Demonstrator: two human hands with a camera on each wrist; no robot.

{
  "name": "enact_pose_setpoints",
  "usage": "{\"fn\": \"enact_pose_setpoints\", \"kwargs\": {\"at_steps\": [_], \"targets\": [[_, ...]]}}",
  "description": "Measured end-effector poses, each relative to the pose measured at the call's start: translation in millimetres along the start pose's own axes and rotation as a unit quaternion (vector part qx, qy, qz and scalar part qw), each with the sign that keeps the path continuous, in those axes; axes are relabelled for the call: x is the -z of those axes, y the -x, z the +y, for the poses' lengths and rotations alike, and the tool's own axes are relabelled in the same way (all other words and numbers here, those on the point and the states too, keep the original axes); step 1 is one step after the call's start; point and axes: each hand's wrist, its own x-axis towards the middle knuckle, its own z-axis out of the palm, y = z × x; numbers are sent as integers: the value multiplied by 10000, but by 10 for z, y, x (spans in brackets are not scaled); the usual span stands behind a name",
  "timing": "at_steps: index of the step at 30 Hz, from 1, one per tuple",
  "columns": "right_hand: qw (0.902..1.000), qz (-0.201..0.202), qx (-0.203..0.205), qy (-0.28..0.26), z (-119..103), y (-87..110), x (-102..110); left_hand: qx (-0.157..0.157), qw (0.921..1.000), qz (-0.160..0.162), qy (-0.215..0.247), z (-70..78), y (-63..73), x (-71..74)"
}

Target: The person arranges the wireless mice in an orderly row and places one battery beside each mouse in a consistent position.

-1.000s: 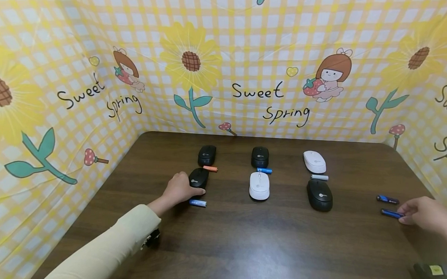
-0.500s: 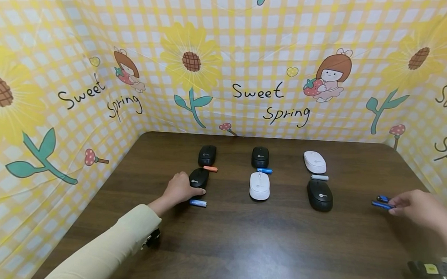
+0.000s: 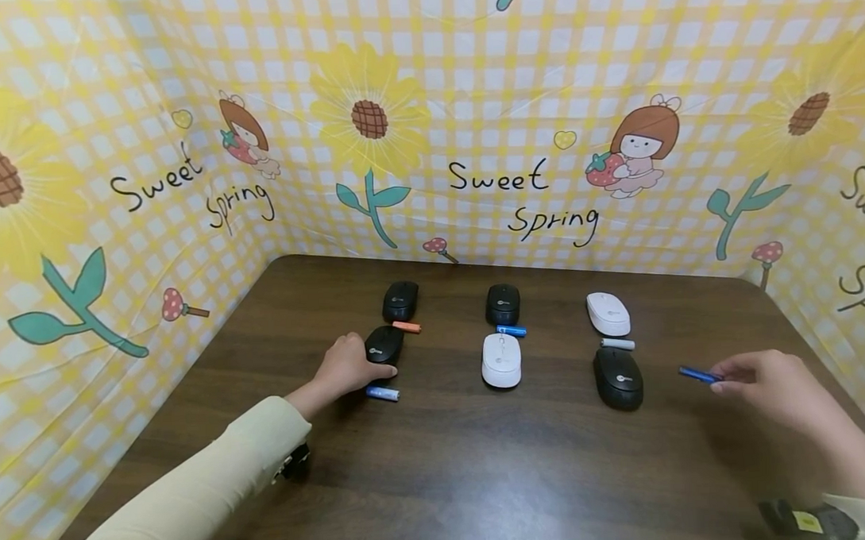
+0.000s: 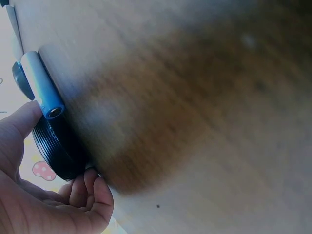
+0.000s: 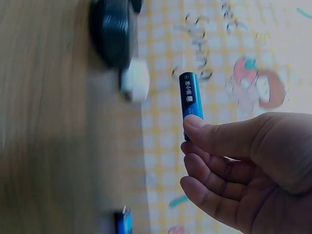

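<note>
My left hand [image 3: 346,364] grips a black computer mouse [image 3: 385,345] on the table, thumb on one side and fingers on the other. A light-blue battery [image 3: 383,393] lies just in front of that mouse; in the left wrist view the thumb is close beside this battery [image 4: 43,85]. My right hand [image 3: 773,385] pinches a dark-blue battery [image 3: 697,373] by one end, raised above the table, between thumb and fingers. A second dark-blue battery [image 5: 124,222] rests on the table in the right wrist view; the hand hides it in the head view.
Behind the gripped mouse are an orange battery [image 3: 407,327] and another black mouse [image 3: 401,300]. Mid-table, a blue battery [image 3: 512,331] lies between a black mouse [image 3: 503,303] and a white mouse [image 3: 502,360]. Further right, a pale battery [image 3: 618,344] separates a white mouse [image 3: 609,313] from a black mouse [image 3: 618,379].
My right hand has lifted the dark-blue battery off the table and carried it leftward and slightly away from me, toward the right-hand black mouse. The left hand stays on its mouse.
</note>
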Motion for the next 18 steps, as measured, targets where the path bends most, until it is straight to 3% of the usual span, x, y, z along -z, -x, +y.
{"fn": "enact_pose_setpoints", "kwargs": {"at_steps": [10,18], "targets": [[9989,114,332,-308,-559,-115,-161,-11,10000,-11,-17,-3,-4,0],[9974,-24,568,-432,-910,-240,-379,14,10000,1,6,-17,-10,-7]]}}
